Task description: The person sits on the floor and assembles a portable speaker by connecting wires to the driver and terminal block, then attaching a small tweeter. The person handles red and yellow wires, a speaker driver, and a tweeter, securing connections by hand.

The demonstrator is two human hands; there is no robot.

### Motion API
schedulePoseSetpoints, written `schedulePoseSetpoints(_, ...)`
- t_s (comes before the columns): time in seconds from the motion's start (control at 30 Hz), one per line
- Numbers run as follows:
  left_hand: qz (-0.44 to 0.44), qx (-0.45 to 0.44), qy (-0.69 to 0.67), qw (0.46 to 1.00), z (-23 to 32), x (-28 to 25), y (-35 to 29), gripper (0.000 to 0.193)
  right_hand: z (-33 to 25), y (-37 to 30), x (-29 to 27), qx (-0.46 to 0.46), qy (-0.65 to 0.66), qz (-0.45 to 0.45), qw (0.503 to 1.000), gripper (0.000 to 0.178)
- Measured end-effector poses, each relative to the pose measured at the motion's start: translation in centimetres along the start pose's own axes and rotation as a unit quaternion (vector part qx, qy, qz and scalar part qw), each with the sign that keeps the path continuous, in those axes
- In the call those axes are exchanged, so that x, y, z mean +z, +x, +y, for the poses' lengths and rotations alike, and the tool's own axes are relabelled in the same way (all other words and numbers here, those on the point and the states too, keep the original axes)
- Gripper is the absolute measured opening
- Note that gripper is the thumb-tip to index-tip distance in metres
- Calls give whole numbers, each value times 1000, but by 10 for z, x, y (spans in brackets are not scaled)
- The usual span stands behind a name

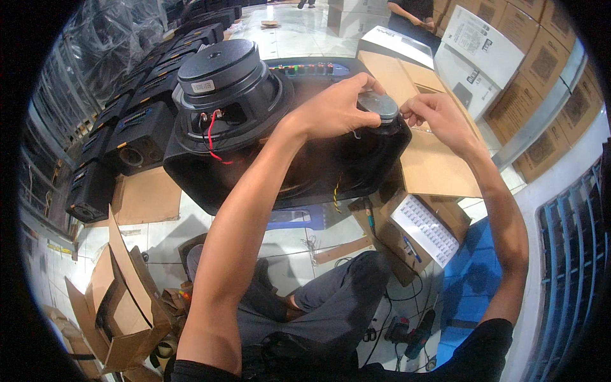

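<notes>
A black speaker cabinet (223,184) lies before me, and a large woofer (219,67) rests magnet-up on its left part. Red and black wires (211,137) hang by the woofer's terminals. At the cabinet's right end, my left hand (334,105) grips a small round grey-topped speaker driver (379,105) between thumb and fingers. My right hand (439,121) is closed in a pinch close to the driver's right side; what its fingertips hold is too small to make out. A twisted yellow-black wire (336,197) hangs from the cabinet's near side.
Rows of black speaker cabinets (137,137) stand at the left. Flat cardboard (439,169) lies right of my cabinet, near a white label sheet (423,229) and a soldering iron (369,215). An open carton (121,305) is lower left, power tools (414,334) lower right. Another person (414,16) stands behind.
</notes>
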State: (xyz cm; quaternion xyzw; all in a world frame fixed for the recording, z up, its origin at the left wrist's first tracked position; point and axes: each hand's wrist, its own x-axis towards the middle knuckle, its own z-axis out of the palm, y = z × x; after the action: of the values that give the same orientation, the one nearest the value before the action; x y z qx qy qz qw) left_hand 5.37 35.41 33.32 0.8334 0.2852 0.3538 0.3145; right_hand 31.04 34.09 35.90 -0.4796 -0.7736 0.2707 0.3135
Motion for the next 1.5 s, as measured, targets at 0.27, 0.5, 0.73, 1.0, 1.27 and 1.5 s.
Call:
schedulePoseSetpoints(0.27,10,-3,-4,1000,0,1,0,61,11,-9,22,-102,-113,97,984,22)
schedulePoseSetpoints(0.5,3,-5,30,1000,4,0,1,66,21,-12,30,-109,-108,131,979,22)
schedulePoseSetpoints(0.73,13,3,21,1000,6,0,2,69,27,-61,45,-40,103,315,943,26)
schedulePoseSetpoints(1.0,224,151,299,915,19,19,-15,49,83,-184,195,143,294,506,798,24)
schedulePoseSetpoints(1.27,194,109,173,959,-5,105,-226,26,135,-292,332,166,-144,243,945,16)
schedulePoseSetpoints(1.5,231,-156,245,929,-28,118,-432,12,138,-288,331,103,-326,77,937,20)
